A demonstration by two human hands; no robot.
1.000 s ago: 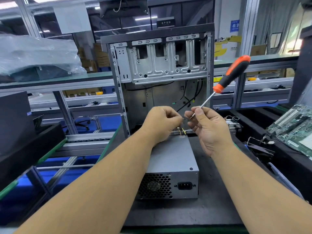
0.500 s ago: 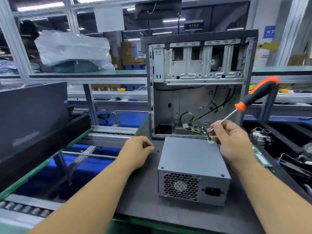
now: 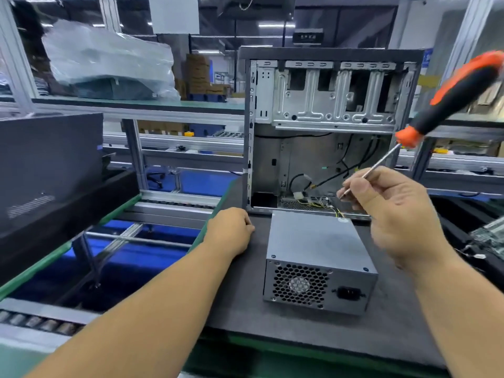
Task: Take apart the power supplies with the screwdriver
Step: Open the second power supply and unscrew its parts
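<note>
Head view takes in a dark work mat filling the lower middle of the frame, with a green-edged conveyor running off to the left. At the upper centre an open computer case stands upright on the far edge of the mat, its bare metal drive bays on top and loose wires hanging in the lower cavity. A large black box fills the left edge, and a plastic-wrapped bundle lies on the shelf at upper left. A green circuit board peeks in at the right edge.

Just in front of the case, right of centre, the grey power supply lies flat on the mat, its fan grille and power socket facing the camera. The screwdriver slants from upper right down toward the centre, orange-and-black handle high and free. The right hand, raised over the far right corner of the power supply, pinches the metal shaft near the tip between thumb and fingers. The left hand rests on the mat just left of the power supply, apart from it, fingers curled under; whether they hold anything cannot be told.
</note>
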